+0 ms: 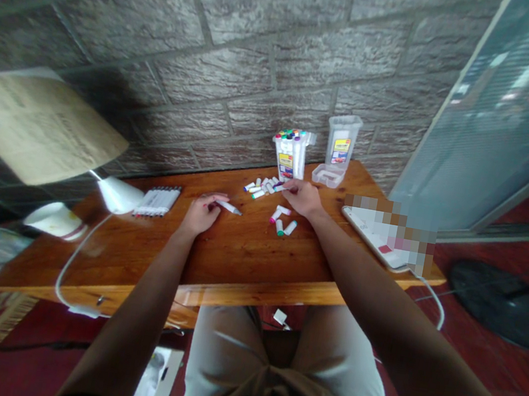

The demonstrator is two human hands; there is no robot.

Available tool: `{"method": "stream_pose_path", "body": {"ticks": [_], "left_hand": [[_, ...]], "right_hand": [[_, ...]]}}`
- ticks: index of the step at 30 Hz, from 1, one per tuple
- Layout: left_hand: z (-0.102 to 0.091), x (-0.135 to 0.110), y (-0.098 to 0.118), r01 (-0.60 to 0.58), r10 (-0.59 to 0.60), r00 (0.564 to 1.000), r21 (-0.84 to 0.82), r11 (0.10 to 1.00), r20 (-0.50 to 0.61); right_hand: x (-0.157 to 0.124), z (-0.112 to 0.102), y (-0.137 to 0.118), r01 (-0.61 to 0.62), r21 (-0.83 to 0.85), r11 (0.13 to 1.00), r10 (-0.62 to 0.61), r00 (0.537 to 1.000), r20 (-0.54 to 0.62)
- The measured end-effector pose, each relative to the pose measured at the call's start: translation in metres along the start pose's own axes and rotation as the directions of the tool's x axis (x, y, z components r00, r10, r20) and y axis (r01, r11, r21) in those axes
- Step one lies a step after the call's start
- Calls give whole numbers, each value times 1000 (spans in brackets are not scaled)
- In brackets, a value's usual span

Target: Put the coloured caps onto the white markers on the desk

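Observation:
My left hand (204, 213) is closed around an uncapped marker (229, 207), its dark tip pointing right above the wooden table. At the edge of a pile of white marker caps (261, 188) with coloured ends, my right hand (304, 198) has its fingers pinched together around a cap (278, 187). Several more loose caps (281, 227), pink and green at their ends, lie nearer to me. Behind the right hand stands a clear plastic case (287, 161) full of upright markers with coloured tops. A row of white markers (158, 201) lies side by side to the left.
A second clear case (340, 144) stands at the back right, an open lid (328, 175) before it. A lamp (118, 194) and a paper cup (56, 220) occupy the left side. A white device (379, 237) with a cable lies at the right edge. A stone wall (245, 73) rises behind.

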State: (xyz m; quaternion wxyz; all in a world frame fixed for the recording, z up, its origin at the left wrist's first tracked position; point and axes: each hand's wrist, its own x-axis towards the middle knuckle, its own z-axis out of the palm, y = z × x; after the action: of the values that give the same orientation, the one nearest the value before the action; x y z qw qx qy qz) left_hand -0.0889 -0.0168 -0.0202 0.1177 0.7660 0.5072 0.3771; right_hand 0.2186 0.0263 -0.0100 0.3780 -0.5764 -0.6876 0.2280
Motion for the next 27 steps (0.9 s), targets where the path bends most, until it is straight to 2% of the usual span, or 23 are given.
{"method": "stream_pose_path", "body": {"ticks": [5, 9, 11, 13, 16, 19, 22, 24, 27], "left_hand": [[-1, 0, 2, 31, -32, 999, 73, 997, 9], [-1, -1, 9, 42, -42, 999, 122, 992, 3], [1, 0, 16, -2, -3, 1000, 159, 987, 31], [5, 5, 28, -111, 92, 991, 203, 973, 100], [10, 18, 48, -275, 229, 955, 283, 919, 187], [7, 34, 68, -363, 317, 930, 322, 874, 189], [0, 46, 85, -416, 371, 909, 369, 831, 189], [-4, 50, 98, -455, 399, 890, 395, 798, 218], [-2, 50, 115, -504, 441, 864, 393, 769, 245]], "right_hand": [[0, 0, 1, 8, 13, 1000, -8, 1000, 2], [1, 2, 2, 28, 52, 998, -25, 998, -56], [0, 1, -1, 103, 91, 991, -93, 991, -100], [-2, 0, -6, 230, 134, 964, -212, 968, -131], [-8, -1, -15, 460, 149, 875, -441, 886, -141], [-12, -1, -22, 609, 69, 790, -599, 791, -123], [-14, 1, -26, 668, -84, 739, -673, 738, -46], [-16, 2, -30, 673, -190, 715, -683, 730, 14], [-21, 1, -38, 625, -310, 717, -648, 761, 37]]}}
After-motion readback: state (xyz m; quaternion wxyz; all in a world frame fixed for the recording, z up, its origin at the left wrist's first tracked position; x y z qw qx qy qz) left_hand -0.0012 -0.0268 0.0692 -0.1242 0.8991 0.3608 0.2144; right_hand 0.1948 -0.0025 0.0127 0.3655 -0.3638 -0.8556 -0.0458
